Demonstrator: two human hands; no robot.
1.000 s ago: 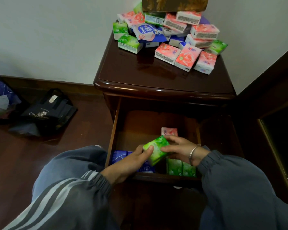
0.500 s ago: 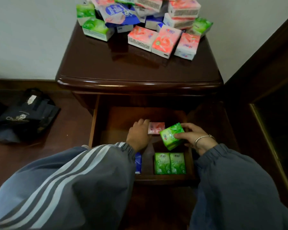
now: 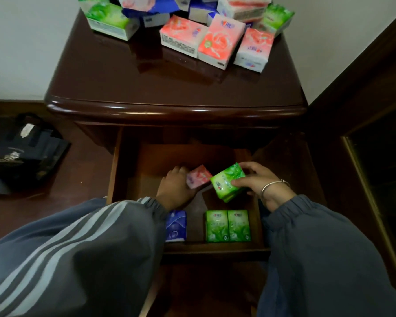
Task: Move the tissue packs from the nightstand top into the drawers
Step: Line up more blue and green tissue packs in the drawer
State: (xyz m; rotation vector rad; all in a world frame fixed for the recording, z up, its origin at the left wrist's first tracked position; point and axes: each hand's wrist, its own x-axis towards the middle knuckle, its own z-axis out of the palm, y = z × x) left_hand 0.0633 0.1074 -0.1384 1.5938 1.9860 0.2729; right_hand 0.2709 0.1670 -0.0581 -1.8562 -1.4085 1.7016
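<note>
Inside the open wooden drawer [image 3: 133, 170], the right hand [image 3: 260, 183] grips a green plastic tissue pack [image 3: 226, 180]. At its nine o'clock, the left hand [image 3: 175, 188] pinches a pink tissue pack [image 3: 198, 176] — both tilted.

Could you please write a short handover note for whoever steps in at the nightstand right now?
Left hand: inside the open drawer, holding a pink pack.
Right hand: holding a green pack over the drawer, not yet set down.
Done: two green packs lie side by side at the drawer's front, with a blue pack to their left, partly hidden by the left sleeve.
Left: place both held packs, then move the pile of packs from the back of the nightstand top. The pile runs out of view, so no count.
</note>
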